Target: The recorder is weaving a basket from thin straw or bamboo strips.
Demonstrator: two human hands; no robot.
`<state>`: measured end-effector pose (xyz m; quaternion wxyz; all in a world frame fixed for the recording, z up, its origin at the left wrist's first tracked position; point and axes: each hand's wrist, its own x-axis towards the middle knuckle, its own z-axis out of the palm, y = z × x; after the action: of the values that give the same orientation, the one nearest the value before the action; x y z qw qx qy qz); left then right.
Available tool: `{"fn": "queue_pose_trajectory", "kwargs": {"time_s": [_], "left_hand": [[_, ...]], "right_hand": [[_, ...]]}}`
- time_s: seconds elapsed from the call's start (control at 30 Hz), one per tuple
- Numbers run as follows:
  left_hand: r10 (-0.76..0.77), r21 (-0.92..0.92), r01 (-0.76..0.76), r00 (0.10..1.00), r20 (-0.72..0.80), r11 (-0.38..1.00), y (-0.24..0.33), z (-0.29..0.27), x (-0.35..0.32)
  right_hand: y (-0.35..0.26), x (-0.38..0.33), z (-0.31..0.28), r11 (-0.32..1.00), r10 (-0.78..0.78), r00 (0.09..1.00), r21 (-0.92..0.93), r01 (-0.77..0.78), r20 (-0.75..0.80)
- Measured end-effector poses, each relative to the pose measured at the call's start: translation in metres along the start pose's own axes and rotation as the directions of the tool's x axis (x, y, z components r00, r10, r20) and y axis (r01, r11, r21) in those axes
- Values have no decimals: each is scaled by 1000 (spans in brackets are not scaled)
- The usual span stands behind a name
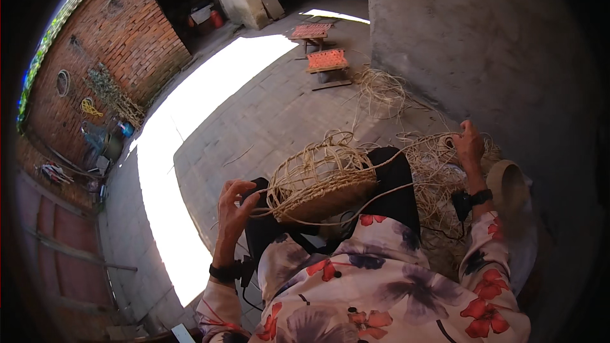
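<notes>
A half-woven basket (323,179) of tan straw-like cord rests on my lap, tilted, with an openwork upper side and a denser woven band below. My left hand (235,208) is at the basket's left edge, fingers curled around cord strands that come off the weave; part of the grip is hidden. Out to the right, my right hand (469,146) is raised and pinches a cord (424,140) between thumb and fingers. That cord stretches from the basket to the hand. Another loose strand (387,192) loops below the basket toward the right.
A tangled heap of cord (435,171) lies beside my right leg, next to a tan curved rim (508,184). More cord (382,92) sits near the grey wall (470,44). Two low red-topped stools (327,59) (311,31) stand ahead. A brick wall (108,32) runs along the left.
</notes>
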<state>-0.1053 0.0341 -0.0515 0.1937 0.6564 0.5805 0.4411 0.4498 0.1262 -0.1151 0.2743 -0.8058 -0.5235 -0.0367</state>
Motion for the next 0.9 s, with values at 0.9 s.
{"fn": "queue_pose_trajectory", "kwargs": {"time_s": [0.9], "left_hand": [[149,517,-30,970,-190,855,-13,-35,-28]], "right_hand": [[-67,-97,40,861,-215,974,483,157,67]]}}
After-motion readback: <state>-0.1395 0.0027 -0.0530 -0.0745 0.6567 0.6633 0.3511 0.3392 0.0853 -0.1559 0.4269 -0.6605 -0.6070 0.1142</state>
